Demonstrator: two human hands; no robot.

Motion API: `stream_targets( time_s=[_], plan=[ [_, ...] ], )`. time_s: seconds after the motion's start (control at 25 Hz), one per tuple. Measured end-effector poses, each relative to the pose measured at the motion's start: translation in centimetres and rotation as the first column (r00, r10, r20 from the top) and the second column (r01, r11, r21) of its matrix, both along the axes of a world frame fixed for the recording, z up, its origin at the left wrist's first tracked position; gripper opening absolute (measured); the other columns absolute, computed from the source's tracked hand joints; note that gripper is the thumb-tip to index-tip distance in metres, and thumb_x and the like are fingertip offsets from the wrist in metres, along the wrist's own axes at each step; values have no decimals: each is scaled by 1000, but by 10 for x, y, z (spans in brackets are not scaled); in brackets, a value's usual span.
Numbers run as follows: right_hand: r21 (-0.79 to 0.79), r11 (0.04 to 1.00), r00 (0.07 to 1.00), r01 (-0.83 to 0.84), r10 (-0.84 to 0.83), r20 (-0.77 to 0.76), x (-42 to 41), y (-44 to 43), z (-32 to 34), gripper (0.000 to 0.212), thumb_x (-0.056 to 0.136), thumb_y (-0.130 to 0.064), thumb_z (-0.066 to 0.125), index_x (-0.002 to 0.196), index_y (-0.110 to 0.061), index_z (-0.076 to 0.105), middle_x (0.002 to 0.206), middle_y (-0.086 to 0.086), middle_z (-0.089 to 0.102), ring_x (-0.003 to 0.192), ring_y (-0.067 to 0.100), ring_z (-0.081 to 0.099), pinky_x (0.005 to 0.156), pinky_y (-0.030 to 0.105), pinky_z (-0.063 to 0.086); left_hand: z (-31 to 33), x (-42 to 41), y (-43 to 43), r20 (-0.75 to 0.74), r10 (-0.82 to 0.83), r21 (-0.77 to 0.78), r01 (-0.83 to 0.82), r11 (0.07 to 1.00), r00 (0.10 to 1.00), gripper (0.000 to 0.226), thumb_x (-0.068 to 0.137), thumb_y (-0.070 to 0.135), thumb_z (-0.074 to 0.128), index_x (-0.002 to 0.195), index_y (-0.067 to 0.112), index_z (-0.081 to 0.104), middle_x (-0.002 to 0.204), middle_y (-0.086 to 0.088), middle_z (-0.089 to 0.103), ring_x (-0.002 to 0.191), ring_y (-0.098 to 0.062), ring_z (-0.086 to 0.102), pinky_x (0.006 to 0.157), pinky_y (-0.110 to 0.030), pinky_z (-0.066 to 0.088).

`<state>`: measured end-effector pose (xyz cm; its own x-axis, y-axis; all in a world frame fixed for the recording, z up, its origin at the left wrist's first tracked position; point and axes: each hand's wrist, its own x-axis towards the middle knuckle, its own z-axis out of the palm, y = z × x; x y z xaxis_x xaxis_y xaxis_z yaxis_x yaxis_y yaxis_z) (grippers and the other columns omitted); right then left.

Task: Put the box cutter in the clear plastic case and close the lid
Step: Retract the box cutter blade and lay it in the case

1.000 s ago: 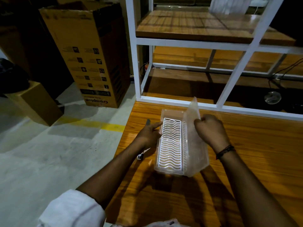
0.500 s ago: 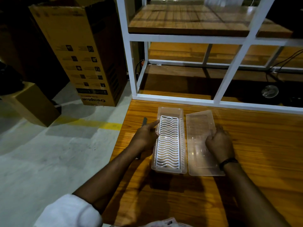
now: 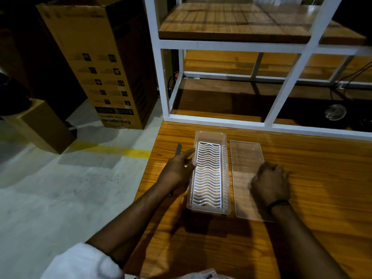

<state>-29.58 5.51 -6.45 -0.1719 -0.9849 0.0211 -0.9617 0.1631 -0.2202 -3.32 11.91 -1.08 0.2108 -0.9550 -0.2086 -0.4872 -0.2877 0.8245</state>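
The clear plastic case (image 3: pixel 225 170) stands open on the wooden table, with a white wavy grate (image 3: pixel 208 174) inside it. Its clear lid (image 3: pixel 244 156) lies flat on the table just right of it. My right hand (image 3: pixel 269 182) rests on the lid with its fingers curled over the lid's right edge. My left hand (image 3: pixel 179 170) is against the case's left wall, fingers spread, index finger pointing at the rim. The dark box cutter (image 3: pixel 178 148) lies on the table beneath that hand, and only its far tip shows.
A white metal shelf frame (image 3: pixel 217 119) with wooden boards stands along the table's (image 3: pixel 322 178) far edge. The table's left edge runs close to my left hand, with concrete floor below. A tall cardboard box (image 3: pixel 96 63) and a smaller one (image 3: pixel 40 125) stand on the floor to the left.
My right hand swung the lid off the case and laid it flat on the table to the right. My left hand stayed beside the case.
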Motion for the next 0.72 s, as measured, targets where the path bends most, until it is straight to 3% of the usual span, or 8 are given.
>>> stream_targets(
  time_s=[0.08, 0.12, 0.24, 0.32, 0.56, 0.72],
  plan=[
    [-55, 998, 999, -36, 37, 11, 5, -1, 8, 31, 91, -21, 58, 119, -8, 58, 124, 23, 53, 116, 43, 49, 95, 54, 49, -6, 5, 3, 18, 118, 2, -118, 993, 993, 47, 101, 31, 62, 148, 29, 54, 133, -5, 69, 108, -24, 72, 77, -38, 64],
    [-98, 993, 997, -66, 69, 32, 11, -1, 13, 33, 92, -21, 58, 122, -7, 58, 126, 24, 53, 116, 43, 50, 95, 53, 48, -9, 10, 4, 88, 184, -7, -185, 983, 979, 43, 100, 34, 63, 142, 28, 59, 130, -5, 71, 105, -25, 73, 80, -38, 62],
    [-229, 959, 978, -167, 191, 83, 34, 0, 31, 38, 91, -20, 61, 126, -7, 60, 126, 24, 55, 116, 42, 51, 93, 50, 50, -11, 24, 13, 427, 241, 10, -272, 962, 871, 39, 97, 39, 64, 131, 22, 66, 124, -7, 72, 111, -33, 68, 87, -39, 55],
    [-277, 937, 961, -214, 253, 111, 51, 1, 41, 40, 88, -19, 60, 127, -8, 61, 126, 22, 56, 116, 40, 51, 93, 49, 50, -12, 30, 18, 528, 188, 86, -273, 958, 828, 42, 96, 43, 63, 128, 15, 62, 127, -14, 67, 115, -38, 64, 89, -43, 54],
    [-269, 914, 919, -305, 357, 170, 85, 13, 58, 42, 88, -25, 59, 129, -17, 58, 128, 10, 55, 119, 30, 48, 94, 44, 48, -25, 27, 21, 587, 145, 156, -287, 945, 797, 55, 91, 54, 65, 124, 12, 59, 125, -15, 64, 116, -36, 64, 91, -43, 55],
    [-260, 892, 887, -370, 422, 187, 94, 23, 54, 40, 89, -25, 58, 127, -15, 60, 126, 11, 56, 120, 33, 49, 97, 44, 48, -25, 21, 18, 606, 158, 123, -287, 950, 780, 46, 92, 48, 68, 119, 11, 63, 119, -12, 68, 110, -32, 67, 82, -36, 53]
  ],
)
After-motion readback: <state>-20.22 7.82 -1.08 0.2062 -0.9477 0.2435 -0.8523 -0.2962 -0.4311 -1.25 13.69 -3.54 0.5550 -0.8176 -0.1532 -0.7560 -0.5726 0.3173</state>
